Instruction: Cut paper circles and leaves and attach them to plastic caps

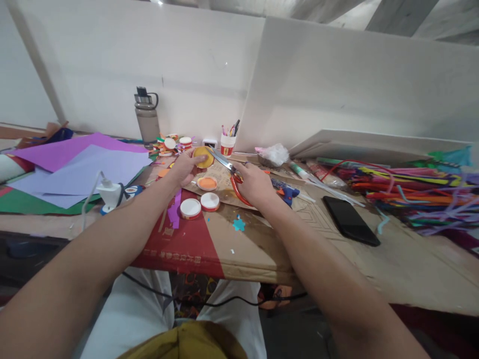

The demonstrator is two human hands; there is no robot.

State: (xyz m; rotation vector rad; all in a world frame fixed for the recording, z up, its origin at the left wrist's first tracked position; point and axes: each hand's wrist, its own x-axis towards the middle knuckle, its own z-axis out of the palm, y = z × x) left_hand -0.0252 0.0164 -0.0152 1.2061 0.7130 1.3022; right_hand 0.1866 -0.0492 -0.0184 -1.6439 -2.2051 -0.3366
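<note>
My left hand [187, 167] pinches a round yellow piece [203, 157] between thumb and fingers. In my right hand [254, 183] are red-handled scissors [235, 187], their blades [221, 158] pointing up and left at the yellow piece's right edge. Below the hands lie two white round lids [190, 208] side by side and a similar one with an orange centre [207, 183]. A blue star-like paper shape [238, 224] rests on the cardboard [258, 249], and a purple paper strip [174, 212] is left of the lids.
Purple and lilac sheets [93, 169], a white plug [110, 193] and a grey bottle [147, 119] are at the left. Behind the hands stands a pen cup [227, 144]. To the right are a glue gun [288, 193], a black phone [351, 220] and colourful pipe cleaners [415, 192].
</note>
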